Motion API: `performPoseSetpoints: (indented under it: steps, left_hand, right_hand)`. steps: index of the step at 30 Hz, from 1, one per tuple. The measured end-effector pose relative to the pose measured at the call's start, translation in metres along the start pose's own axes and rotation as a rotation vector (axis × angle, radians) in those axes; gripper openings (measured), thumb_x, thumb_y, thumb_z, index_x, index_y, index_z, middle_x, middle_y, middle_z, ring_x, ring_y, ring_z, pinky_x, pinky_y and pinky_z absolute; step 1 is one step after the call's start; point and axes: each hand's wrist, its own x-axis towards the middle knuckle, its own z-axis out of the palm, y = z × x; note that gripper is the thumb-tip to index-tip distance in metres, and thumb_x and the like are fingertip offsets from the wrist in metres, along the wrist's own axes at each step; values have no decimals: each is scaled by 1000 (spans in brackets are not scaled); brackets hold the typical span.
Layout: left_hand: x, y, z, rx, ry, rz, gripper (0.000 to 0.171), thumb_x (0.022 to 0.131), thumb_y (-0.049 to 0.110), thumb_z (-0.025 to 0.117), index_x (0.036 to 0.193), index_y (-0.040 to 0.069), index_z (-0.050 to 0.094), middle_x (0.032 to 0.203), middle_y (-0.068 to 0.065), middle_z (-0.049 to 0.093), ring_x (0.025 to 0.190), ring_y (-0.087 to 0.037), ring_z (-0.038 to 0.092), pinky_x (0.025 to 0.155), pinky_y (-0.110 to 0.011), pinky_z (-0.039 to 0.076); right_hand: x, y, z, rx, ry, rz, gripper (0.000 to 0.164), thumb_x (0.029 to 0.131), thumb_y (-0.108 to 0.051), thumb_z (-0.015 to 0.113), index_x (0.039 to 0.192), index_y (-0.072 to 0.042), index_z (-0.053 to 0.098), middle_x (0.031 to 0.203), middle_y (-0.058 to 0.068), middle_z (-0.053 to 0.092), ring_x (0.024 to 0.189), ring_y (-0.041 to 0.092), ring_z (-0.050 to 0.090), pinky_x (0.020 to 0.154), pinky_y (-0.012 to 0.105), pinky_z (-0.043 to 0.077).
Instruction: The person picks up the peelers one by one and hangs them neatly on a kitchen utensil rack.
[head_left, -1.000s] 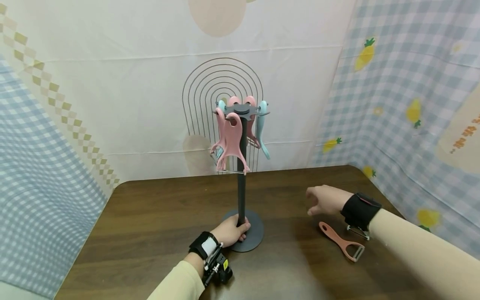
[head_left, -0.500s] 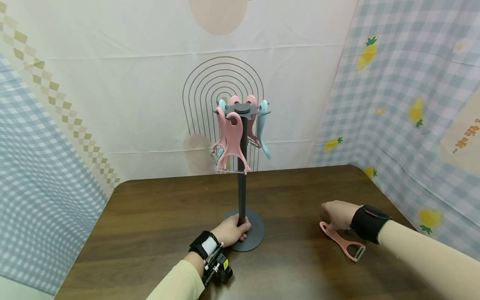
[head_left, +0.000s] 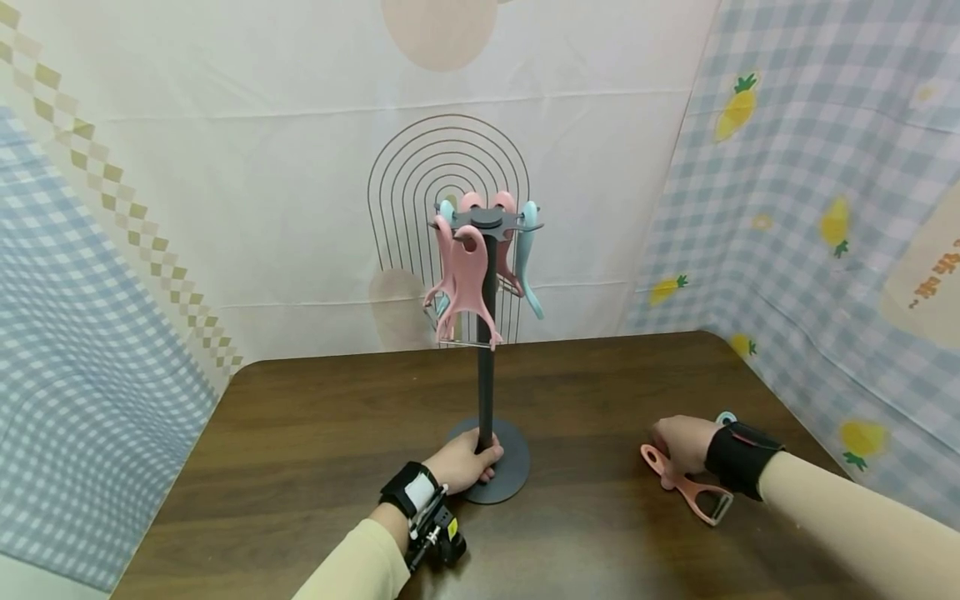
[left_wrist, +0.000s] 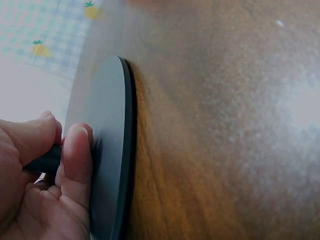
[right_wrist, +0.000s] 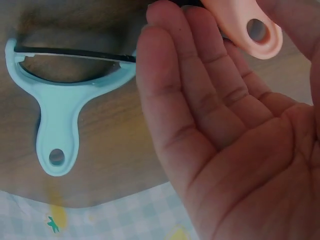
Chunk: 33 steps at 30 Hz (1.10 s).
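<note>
My left hand (head_left: 459,463) grips the bottom of the dark grey pole (head_left: 486,375) of a rack, just above its round base (head_left: 513,467). In the left wrist view, the fingers curl round the pole and rest against the base (left_wrist: 107,130). At the right, my right hand (head_left: 686,442) pinches the handle of a pink peeler (head_left: 675,477), its blade end toward me. The right wrist view shows the peeler's holed handle end (right_wrist: 260,35) between fingers and thumb. A light blue peeler (right_wrist: 59,107) lies beside that hand; in the head view the wrist mostly hides it.
Several peelers, pink (head_left: 468,275) and light blue (head_left: 527,258), hang from hooks at the rack's top (head_left: 487,218). Everything stands on a brown wooden table (head_left: 337,433). A white cloth (head_left: 285,208) closes off the back, and checked cloths (head_left: 795,208) line both sides.
My right hand has come down and slightly right onto the pink peeler and taken hold of its handle. My left hand has stayed on the pole.
</note>
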Motion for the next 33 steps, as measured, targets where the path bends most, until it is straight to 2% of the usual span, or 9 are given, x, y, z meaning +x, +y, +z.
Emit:
performPoseSetpoints:
  steps: [14,24,33]
  left_hand:
    - [-2,3,0,6,-1,1,14,101,16,53,98,3,55,75,-7,60,69,-16,61,63,-28,52]
    - [-1,2,1,7,4,1,13,102,16,52,97,4,55,75,-7,60,68,-16,60,64,-28,51]
    - [-2,4,1,5,3,5,13,101,16,53,97,3,55,75,-7,59,69,-16,61,63,-28,51]
  right_hand:
    - [1,-2,4,5,28,-42,38,67,-11,87,80,-10,52,70,1,50,62,18,45,55,32,37]
    - [3,-2,6,-5,52,-31,33,70,-7,84,81,-10,53,70,1,49,62,18,45,55,33,37]
    - [2,1,7,8,101,-110,29,73,-3,80,78,-11,53,67,-1,48,59,15,42,55,31,35]
